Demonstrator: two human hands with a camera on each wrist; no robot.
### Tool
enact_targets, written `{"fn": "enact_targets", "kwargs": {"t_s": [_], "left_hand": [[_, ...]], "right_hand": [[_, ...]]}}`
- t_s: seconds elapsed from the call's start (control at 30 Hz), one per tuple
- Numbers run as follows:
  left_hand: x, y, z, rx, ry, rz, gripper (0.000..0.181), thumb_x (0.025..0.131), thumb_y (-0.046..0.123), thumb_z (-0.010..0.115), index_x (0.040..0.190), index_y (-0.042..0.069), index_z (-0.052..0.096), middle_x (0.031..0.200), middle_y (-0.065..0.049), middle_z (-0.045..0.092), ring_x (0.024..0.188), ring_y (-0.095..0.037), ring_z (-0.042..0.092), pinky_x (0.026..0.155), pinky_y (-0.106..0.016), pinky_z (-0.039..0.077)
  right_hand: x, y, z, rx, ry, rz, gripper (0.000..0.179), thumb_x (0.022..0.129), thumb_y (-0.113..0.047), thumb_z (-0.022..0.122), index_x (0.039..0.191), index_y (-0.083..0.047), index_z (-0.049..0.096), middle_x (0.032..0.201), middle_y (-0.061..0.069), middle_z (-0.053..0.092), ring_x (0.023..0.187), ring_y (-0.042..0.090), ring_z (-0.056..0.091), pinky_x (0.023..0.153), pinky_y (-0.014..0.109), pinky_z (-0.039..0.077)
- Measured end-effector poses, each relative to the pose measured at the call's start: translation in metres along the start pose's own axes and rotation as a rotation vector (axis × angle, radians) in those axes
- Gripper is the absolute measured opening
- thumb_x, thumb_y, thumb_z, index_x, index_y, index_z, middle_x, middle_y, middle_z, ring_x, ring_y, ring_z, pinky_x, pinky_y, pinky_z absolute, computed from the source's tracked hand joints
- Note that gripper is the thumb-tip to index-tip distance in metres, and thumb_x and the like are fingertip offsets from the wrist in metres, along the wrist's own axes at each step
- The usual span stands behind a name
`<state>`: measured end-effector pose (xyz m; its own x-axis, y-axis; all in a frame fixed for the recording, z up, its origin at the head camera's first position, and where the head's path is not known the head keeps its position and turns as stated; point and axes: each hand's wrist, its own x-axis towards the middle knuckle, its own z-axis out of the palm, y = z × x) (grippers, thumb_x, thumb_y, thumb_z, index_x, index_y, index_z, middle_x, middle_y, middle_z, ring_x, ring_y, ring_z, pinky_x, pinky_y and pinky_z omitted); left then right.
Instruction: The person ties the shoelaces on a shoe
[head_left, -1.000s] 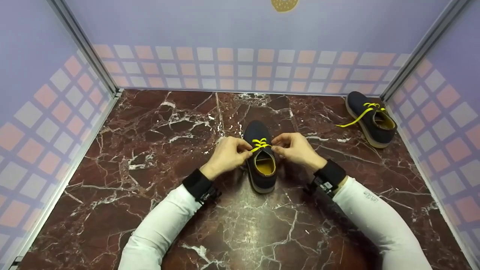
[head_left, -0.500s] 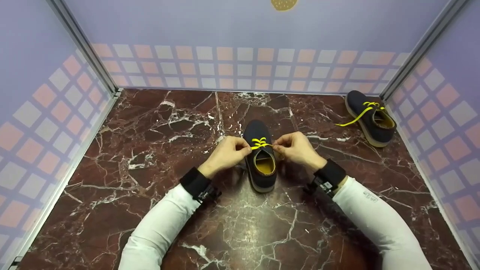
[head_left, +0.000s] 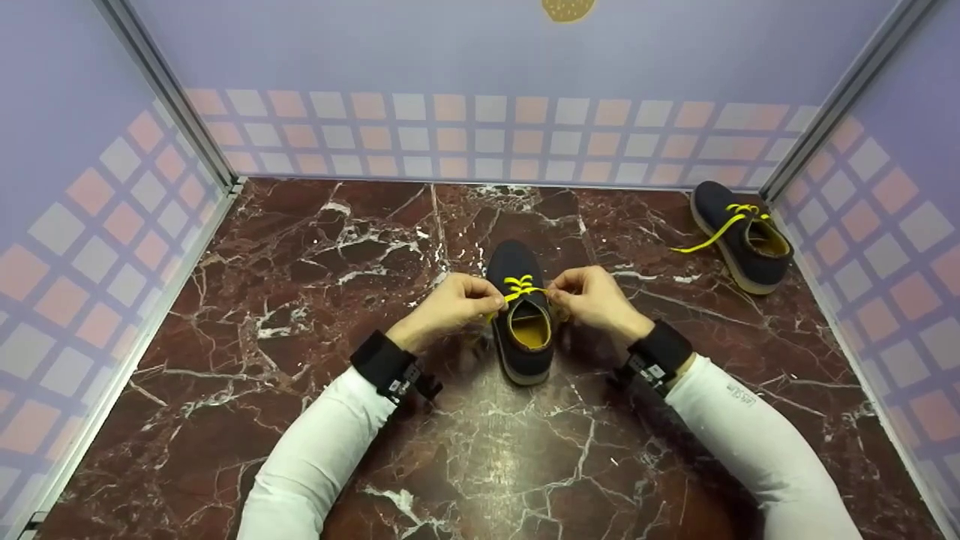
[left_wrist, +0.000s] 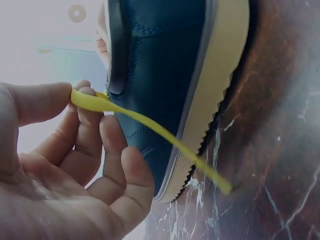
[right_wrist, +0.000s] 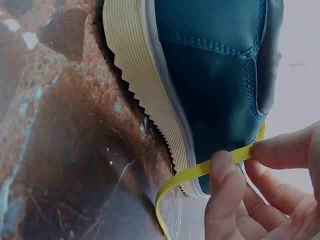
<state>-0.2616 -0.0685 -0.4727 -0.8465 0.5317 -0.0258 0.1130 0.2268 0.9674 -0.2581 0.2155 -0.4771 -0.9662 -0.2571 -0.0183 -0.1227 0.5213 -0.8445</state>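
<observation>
A dark shoe (head_left: 516,262) with a yellow lining stands upright on the floor between both hands, its toe pointing away from me. Yellow shoelace (head_left: 519,285) crosses its top. On the shoe's left side my left hand (head_left: 457,304) pinches one lace end between thumb and fingers; in the left wrist view that lace (left_wrist: 150,122) hangs down past the sole. My right hand (head_left: 596,300) pinches the other end on the right side, and in the right wrist view the lace (right_wrist: 200,170) droops toward the floor from the fingers.
A second dark shoe (head_left: 757,262) with a loose yellow lace rests at the far right, near the corner. Purple walls (head_left: 480,60) with pink and white squares enclose the dark red marbled floor (head_left: 337,247) at the back and both sides.
My left hand shifts slightly and its wrist turns a little; a piece of yellow lace now shows below its fingers. The right hand and both shoes stay nearly still.
</observation>
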Motion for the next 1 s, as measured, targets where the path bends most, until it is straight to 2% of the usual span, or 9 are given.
{"fn": "enact_targets", "kwargs": {"t_s": [0.13, 0.23, 0.3, 0.5, 0.7, 0.9, 1.0], "left_hand": [[0.002, -0.002, -0.002, -0.057, -0.015, 0.002, 0.019, 0.105, 0.009, 0.075, 0.111, -0.009, 0.081, 0.081, 0.013, 0.072, 0.069, -0.003, 0.058, 0.063, -0.017, 0.047], [0.003, -0.003, -0.002, -0.142, -0.009, -0.033, 0.021, 0.104, 0.008, 0.077, 0.117, -0.008, 0.081, 0.087, 0.012, 0.076, 0.070, -0.004, 0.062, 0.065, -0.020, 0.054], [0.005, -0.005, -0.001, -0.207, 0.004, -0.063, 0.022, 0.103, 0.006, 0.078, 0.120, -0.007, 0.081, 0.090, 0.010, 0.079, 0.070, -0.004, 0.066, 0.067, -0.022, 0.060], [0.013, -0.007, 0.004, -0.360, 0.083, -0.128, 0.017, 0.102, 0.001, 0.078, 0.118, -0.001, 0.082, 0.090, 0.007, 0.082, 0.079, -0.009, 0.074, 0.072, -0.024, 0.062], [0.019, -0.009, 0.011, -0.439, 0.173, -0.107, 0.011, 0.102, 0.001, 0.078, 0.109, 0.006, 0.085, 0.088, 0.007, 0.083, 0.078, -0.008, 0.075, 0.071, -0.023, 0.061], [0.023, -0.010, 0.021, -0.436, 0.295, -0.073, 0.009, 0.099, 0.004, 0.083, 0.104, 0.011, 0.087, 0.089, 0.008, 0.081, 0.076, -0.007, 0.069, 0.065, -0.022, 0.054], [0.025, -0.011, 0.026, -0.436, 0.318, -0.039, 0.006, 0.101, 0.004, 0.081, 0.102, 0.009, 0.085, 0.098, 0.002, 0.086, 0.078, -0.008, 0.069, 0.065, -0.023, 0.053]], "right_hand": [[0.000, 0.000, 0.000, 0.017, -0.009, 0.017, 0.017, 0.107, -0.011, 0.072, 0.106, 0.002, 0.081, 0.083, 0.021, 0.078, 0.062, 0.017, 0.069, 0.049, 0.019, 0.051], [-0.001, -0.001, 0.000, 0.029, -0.012, 0.019, 0.018, 0.107, -0.012, 0.072, 0.107, 0.004, 0.080, 0.083, 0.019, 0.078, 0.063, 0.016, 0.070, 0.049, 0.020, 0.051], [-0.001, 0.000, 0.000, 0.032, -0.014, 0.018, 0.019, 0.107, -0.012, 0.072, 0.107, 0.005, 0.080, 0.083, 0.016, 0.078, 0.062, 0.015, 0.070, 0.049, 0.020, 0.051], [-0.002, 0.001, 0.000, 0.033, -0.017, 0.025, 0.017, 0.107, -0.011, 0.072, 0.106, 0.004, 0.080, 0.089, 0.023, 0.080, 0.065, 0.016, 0.072, 0.051, 0.021, 0.053], [-0.001, 0.003, 0.001, 0.037, -0.027, 0.006, 0.017, 0.107, -0.009, 0.069, 0.108, 0.006, 0.079, 0.089, 0.023, 0.079, 0.063, 0.015, 0.071, 0.052, 0.021, 0.054], [0.000, 0.004, 0.002, 0.049, -0.032, -0.004, 0.018, 0.107, -0.008, 0.070, 0.110, 0.008, 0.078, 0.087, 0.020, 0.078, 0.061, 0.011, 0.069, 0.052, 0.022, 0.055], [-0.001, 0.005, 0.002, 0.061, -0.031, 0.004, 0.018, 0.107, -0.008, 0.071, 0.110, 0.008, 0.078, 0.087, 0.018, 0.079, 0.061, 0.010, 0.070, 0.052, 0.023, 0.056]]}}
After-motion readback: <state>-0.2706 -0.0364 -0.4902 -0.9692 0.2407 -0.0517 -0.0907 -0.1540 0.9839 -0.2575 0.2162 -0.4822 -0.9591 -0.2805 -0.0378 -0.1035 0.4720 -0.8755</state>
